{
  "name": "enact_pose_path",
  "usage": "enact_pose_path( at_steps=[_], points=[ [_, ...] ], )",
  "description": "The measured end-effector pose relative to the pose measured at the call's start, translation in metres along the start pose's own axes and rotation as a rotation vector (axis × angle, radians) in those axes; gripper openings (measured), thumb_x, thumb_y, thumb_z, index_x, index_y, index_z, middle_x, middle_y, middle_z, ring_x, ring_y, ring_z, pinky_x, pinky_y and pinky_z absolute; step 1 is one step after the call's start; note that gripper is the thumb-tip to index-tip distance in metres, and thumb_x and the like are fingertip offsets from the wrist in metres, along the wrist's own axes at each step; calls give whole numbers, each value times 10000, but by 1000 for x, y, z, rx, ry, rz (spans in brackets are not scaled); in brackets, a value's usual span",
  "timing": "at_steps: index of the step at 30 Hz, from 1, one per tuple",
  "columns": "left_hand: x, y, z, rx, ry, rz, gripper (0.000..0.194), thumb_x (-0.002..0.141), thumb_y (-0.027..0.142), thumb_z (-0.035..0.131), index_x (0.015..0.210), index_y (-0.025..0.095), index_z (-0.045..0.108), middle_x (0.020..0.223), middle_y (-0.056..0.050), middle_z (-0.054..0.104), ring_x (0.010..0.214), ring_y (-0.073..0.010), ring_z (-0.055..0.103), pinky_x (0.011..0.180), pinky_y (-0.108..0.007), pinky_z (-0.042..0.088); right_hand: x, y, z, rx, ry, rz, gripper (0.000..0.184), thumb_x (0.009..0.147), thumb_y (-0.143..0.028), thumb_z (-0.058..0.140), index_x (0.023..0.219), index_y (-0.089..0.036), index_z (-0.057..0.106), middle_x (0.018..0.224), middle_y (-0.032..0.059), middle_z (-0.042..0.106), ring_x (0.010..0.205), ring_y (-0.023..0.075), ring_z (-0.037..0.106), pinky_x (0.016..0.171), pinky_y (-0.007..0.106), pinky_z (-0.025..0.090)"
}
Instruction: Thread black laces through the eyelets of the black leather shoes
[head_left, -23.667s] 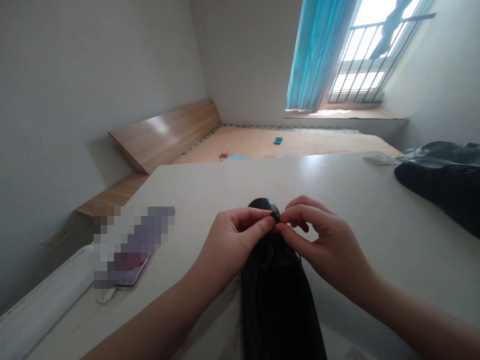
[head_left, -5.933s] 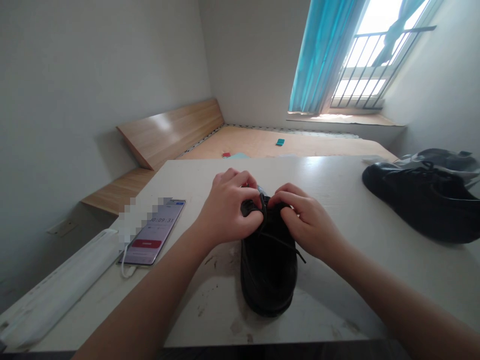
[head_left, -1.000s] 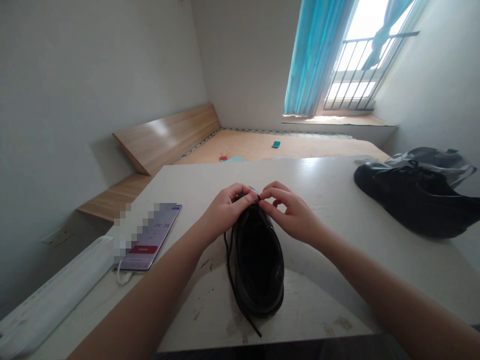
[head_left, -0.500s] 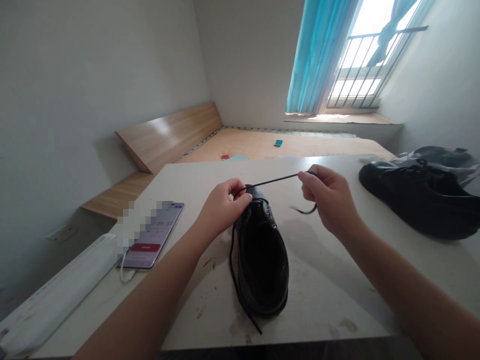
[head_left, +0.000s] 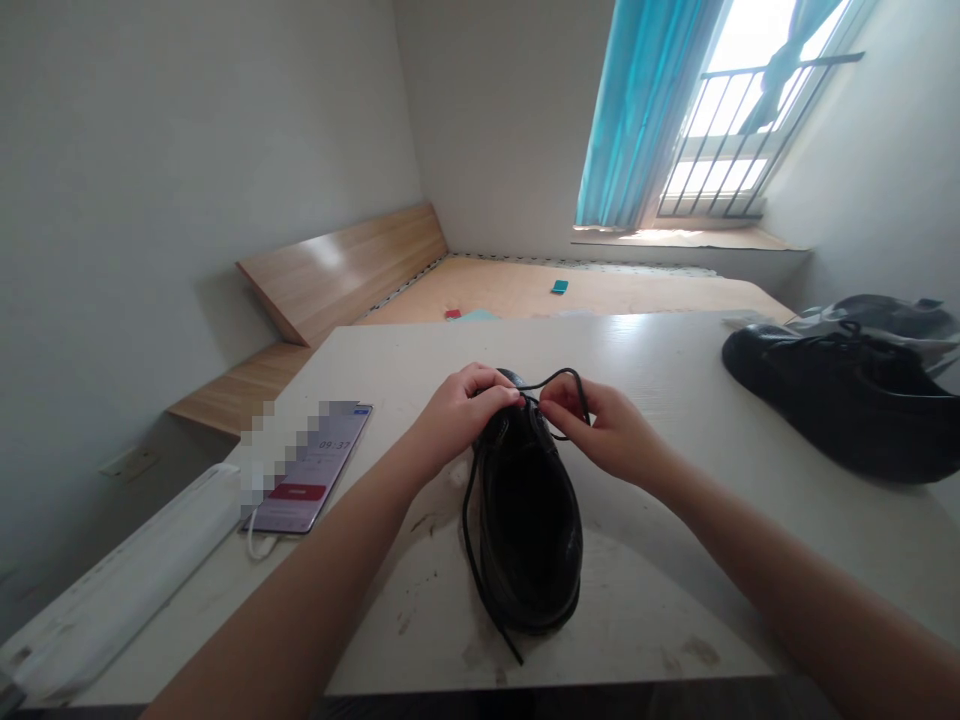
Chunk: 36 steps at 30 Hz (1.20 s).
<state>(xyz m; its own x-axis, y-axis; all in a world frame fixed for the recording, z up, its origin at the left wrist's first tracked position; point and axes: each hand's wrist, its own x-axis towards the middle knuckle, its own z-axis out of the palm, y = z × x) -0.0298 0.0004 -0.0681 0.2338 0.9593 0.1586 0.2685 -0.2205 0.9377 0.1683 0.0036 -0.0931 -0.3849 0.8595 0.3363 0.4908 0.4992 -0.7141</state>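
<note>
The right hand (head_left: 609, 432) has closed in, hiding the shoe's eyelets (head_left: 525, 425).

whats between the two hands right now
In the head view, a black shoelace arcs between the left hand and the right hand, above the black shoe.

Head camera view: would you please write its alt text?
The left hand and right hand hold a black lace at the top of a black shoe on a white table; a second black shoe sits to the right.
</note>
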Motion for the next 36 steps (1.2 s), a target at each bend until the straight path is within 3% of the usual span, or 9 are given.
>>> enact_pose_path(
  at_steps=[3,7,10,17,23,27,30,33,36],
  points=[
    [-2,2,0,-196,-72,21,190,758,343,589,782,162,645,848,-19,610,920,-198,551,872,-304,397,0,-1,2,76,30,-33,223,910,-363,537,1010,-196,647,765,10,549,682,136,505,623,287,407],
    [-7,5,-1,-357,-149,96,192,804,308,551,837,148,653,888,-37,652,941,-203,571,889,-306,406,-2,-9,1,318,-39,-84,217,872,-362,605,1026,-222,665,1066,59,569,948,186,555,807,326,453],
    [-8,5,-2,-464,-186,62,155,796,286,559,805,154,640,824,-24,645,850,-178,572,809,-287,426,-3,-14,-1,577,-117,26,212,830,-353,672,1010,-244,651,999,21,577,915,168,547,799,306,436],
    [-5,10,-4,-611,-28,76,160,740,198,555,585,159,562,592,16,452,735,-128,526,783,-228,427,3,-15,1,956,94,358,178,722,-291,771,744,-175,637,820,-10,562,763,98,516,704,219,428],
    [-6,20,-13,-902,84,58,173,804,187,527,894,172,674,551,64,297,519,-82,391,679,-226,484,5,-7,1,958,178,488,349,701,-458,771,684,-174,569,764,-6,536,692,109,539,579,218,421],
    [-6,21,-18,-800,124,118,176,863,298,540,948,219,672,566,66,233,474,-79,299,484,-186,366,6,0,-1,937,151,466,331,728,-460,730,687,-183,553,728,-14,497,651,108,515,564,222,422],
    [-5,16,-16,-642,138,192,166,809,274,587,930,221,687,555,65,247,464,-79,245,436,-200,274,7,0,-2,897,180,465,287,770,-461,674,737,-193,576,798,6,523,692,123,531,571,232,439],
    [-7,12,-14,-458,119,314,174,684,147,557,744,198,711,561,26,396,518,-102,342,491,-248,319,8,-6,-8,920,170,417,241,800,-440,631,774,-204,591,849,23,548,734,138,551,609,249,471],
    [-11,14,-14,-322,68,439,226,641,159,465,563,197,673,632,-40,535,696,-178,493,685,-336,434,6,-17,-20,966,129,310,171,827,-373,560,767,-216,584,829,30,544,731,147,549,651,281,491]
  ],
)
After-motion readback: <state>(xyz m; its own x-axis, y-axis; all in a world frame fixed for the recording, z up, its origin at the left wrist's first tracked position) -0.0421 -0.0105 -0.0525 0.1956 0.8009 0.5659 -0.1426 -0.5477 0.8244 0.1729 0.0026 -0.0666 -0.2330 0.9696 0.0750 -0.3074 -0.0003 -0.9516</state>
